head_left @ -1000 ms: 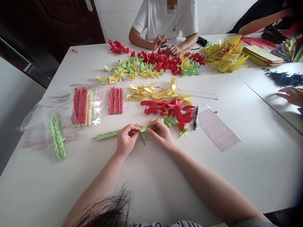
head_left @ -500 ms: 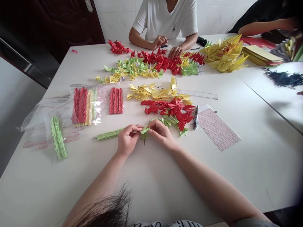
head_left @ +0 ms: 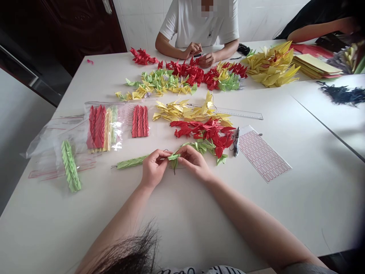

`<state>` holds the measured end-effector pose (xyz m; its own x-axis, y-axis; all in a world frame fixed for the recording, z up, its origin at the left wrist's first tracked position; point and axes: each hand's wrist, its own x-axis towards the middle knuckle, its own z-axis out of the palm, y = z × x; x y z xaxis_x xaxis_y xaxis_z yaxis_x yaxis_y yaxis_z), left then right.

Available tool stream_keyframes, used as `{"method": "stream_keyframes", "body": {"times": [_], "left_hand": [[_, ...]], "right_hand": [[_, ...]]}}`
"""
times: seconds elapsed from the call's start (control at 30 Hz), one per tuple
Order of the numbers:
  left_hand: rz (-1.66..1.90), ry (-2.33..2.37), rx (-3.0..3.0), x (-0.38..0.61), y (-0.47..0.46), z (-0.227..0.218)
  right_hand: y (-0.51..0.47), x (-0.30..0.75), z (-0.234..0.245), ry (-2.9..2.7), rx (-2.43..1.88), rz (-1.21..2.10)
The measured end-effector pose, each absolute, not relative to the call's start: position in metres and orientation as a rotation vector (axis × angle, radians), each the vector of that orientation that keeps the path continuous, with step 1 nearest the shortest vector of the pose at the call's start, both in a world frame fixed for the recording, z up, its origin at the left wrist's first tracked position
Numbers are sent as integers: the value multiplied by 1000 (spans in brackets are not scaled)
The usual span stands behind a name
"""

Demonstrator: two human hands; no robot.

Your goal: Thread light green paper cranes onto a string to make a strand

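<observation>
My left hand (head_left: 154, 168) and my right hand (head_left: 194, 162) meet low on the white table, both pinching a small green origami crane (head_left: 174, 156) on a dark thread. A tight strand of stacked green paper cranes (head_left: 132, 162) runs out to the left of my left hand. Loose green cranes (head_left: 203, 147) lie just beyond my right hand, touching a heap of red cranes (head_left: 203, 134). Yellow cranes (head_left: 182, 112) lie farther on. My fingers partly hide the held crane.
A ruler (head_left: 239, 113), a pen (head_left: 236, 141) and a sheet of pink labels (head_left: 264, 154) lie to the right. Plastic bags hold finished strands (head_left: 99, 127) at left. A person (head_left: 196, 26) sits opposite behind more crane piles (head_left: 182, 74); another person's arm (head_left: 319, 32) shows top right.
My hands have drawn slightly closer around the green crane. The person opposite has shifted their right hand, and the hand at the right edge has left the view.
</observation>
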<state>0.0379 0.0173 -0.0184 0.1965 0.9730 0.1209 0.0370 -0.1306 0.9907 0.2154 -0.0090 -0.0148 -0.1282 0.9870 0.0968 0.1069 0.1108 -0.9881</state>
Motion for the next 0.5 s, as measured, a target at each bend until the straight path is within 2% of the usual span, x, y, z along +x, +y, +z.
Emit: {"method": "stream_keyframes", "body": {"times": [0.23,0.5], "left_hand": [[1161,1060,1686,40,12,-16],[1170,1094,1697,40,12,-14]], "right_hand": [[-7,217,-14,-1388,-1067,1282],[-8,217,-9,-1374,-1023,1333]]}}
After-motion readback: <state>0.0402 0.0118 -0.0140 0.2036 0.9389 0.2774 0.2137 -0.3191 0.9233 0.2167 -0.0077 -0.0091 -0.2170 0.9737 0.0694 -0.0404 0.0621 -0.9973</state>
